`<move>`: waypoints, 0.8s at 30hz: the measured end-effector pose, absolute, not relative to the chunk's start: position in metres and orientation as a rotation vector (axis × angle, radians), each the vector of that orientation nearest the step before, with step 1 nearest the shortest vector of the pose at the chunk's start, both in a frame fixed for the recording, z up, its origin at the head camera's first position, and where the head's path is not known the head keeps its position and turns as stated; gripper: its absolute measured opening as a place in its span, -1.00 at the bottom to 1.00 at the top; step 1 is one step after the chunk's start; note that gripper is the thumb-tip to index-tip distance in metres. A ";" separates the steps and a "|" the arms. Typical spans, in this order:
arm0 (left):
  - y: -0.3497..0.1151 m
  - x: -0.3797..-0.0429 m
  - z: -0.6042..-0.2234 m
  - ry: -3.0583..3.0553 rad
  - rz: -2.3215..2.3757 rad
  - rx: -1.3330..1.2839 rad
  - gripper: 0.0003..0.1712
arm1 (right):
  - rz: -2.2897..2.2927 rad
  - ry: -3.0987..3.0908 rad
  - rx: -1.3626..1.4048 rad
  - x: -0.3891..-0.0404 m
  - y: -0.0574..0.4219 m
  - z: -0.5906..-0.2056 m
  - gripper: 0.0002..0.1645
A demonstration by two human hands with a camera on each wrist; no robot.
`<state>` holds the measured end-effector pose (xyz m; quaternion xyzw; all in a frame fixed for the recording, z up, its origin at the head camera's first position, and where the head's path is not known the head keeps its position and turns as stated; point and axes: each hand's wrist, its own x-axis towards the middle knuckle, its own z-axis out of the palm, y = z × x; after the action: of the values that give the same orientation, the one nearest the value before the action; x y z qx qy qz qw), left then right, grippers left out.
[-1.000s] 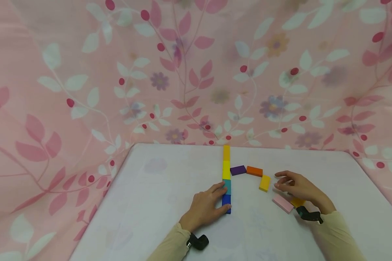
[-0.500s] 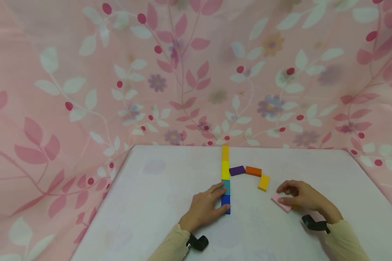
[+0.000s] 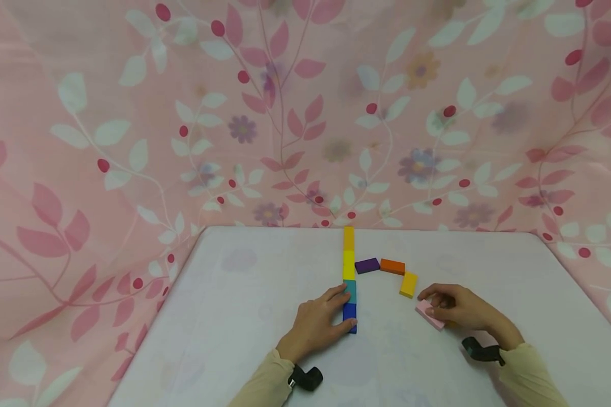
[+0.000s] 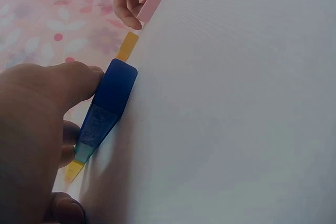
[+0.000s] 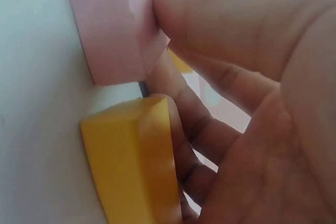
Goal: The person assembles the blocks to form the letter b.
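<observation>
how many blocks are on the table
9: amber, yellow, teal and blue lined up at the left hand; purple, orange and golden to their right; pink and ochre at the right hand. Hands could hide more.

The left hand (image 3: pixel 314 326) holds its thumb (image 3: pixel 345 326) and fingers (image 3: pixel 335 293) apart, while the right hand (image 3: pixel 462 308) curls inward.

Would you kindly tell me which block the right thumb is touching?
The pink block, the only pink one, with the thumb of the right hand against it.
</observation>
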<state>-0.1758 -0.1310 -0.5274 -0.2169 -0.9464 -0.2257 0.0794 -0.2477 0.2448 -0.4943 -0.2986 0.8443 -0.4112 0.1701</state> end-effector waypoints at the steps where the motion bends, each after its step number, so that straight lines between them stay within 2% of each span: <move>1: -0.131 -0.176 -0.527 -2.833 -0.675 -0.648 -0.32 | -1.167 2.393 -0.858 -0.247 0.243 -0.494 -0.70; 11: -0.131 -0.176 -0.527 -2.828 -0.687 -0.648 -0.33 | -1.066 2.517 -0.779 -0.243 0.224 -0.496 -0.77; 18: -0.131 -0.177 -0.527 -2.834 -0.692 -0.647 -0.32 | -0.992 2.627 -0.707 -0.241 0.215 -0.498 -0.69; 24: -0.131 -0.177 -0.528 -2.843 -0.679 -0.651 -0.31 | -1.027 2.533 -0.768 -0.240 0.221 -0.496 -0.68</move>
<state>-0.1769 -0.1312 -0.5282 -0.2167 -0.9468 -0.2262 0.0735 -0.2405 0.2209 -0.4956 -0.2673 0.8820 -0.3575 0.1508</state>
